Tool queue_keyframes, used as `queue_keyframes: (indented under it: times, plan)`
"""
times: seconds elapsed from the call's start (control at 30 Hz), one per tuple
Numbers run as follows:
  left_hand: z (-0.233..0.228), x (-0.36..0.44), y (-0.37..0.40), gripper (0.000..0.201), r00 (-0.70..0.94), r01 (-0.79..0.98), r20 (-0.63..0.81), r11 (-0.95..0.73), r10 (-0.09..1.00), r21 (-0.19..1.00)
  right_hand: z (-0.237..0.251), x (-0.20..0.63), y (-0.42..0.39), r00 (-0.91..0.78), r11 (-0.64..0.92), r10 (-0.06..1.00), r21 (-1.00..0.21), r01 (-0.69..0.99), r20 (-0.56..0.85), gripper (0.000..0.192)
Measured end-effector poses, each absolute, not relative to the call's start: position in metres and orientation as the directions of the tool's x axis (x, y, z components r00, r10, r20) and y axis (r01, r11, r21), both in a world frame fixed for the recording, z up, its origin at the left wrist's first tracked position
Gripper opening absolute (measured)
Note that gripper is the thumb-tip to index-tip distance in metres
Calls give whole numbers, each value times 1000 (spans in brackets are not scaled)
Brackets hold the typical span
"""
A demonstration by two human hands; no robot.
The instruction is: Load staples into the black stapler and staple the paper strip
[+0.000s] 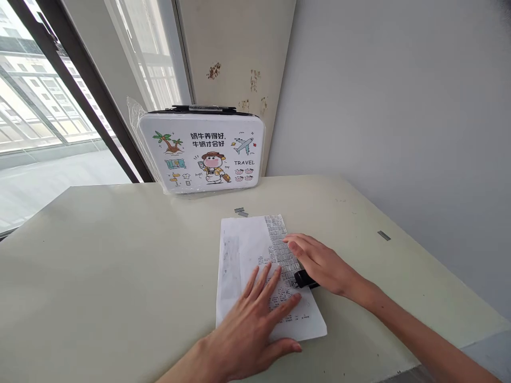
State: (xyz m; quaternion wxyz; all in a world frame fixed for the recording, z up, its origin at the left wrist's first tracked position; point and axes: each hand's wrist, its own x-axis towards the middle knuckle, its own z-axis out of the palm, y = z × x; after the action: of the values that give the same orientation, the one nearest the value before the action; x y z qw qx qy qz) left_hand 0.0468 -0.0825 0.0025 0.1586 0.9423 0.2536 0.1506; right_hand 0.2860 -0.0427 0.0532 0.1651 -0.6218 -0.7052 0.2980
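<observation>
My left hand (255, 324) lies flat on a white sheet of paper (247, 239) with its fingers spread. Printed text shows around the fingers, and rows of small grey marks run down the sheet's upper right side. At the right edge of the paper, my right hand (323, 263) is over a black stapler (305, 279), fingers together and stretched to the left. The stapler's front end rests over the sheet; most of its body is hidden under the palm. Whether the paper is one sheet or a stack, I cannot tell.
Two short grey strips (240, 211), like staple strips, lie just beyond the paper. Another grey strip (384, 235) is at the right on the pale table (120, 276). A white cartoon case (203, 151) in clear plastic stands at the back, near the window and wall.
</observation>
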Motion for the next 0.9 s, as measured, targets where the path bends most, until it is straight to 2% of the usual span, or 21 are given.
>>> queue_keyframes:
  times: [0.23,0.47,0.9]
  plan:
    - [-7,46,-82,64,829,431,238,-849,506,304,52,276,-41,-156,21,967,-548,836,-202,77]
    - [-6,53,-87,62,842,424,208,-849,498,315,52,271,-42,-122,-22,963,-522,853,-240,76]
    - [-6,56,-89,61,844,420,187,-837,502,351,43,269,-40,-104,-13,969,-468,884,-222,70]
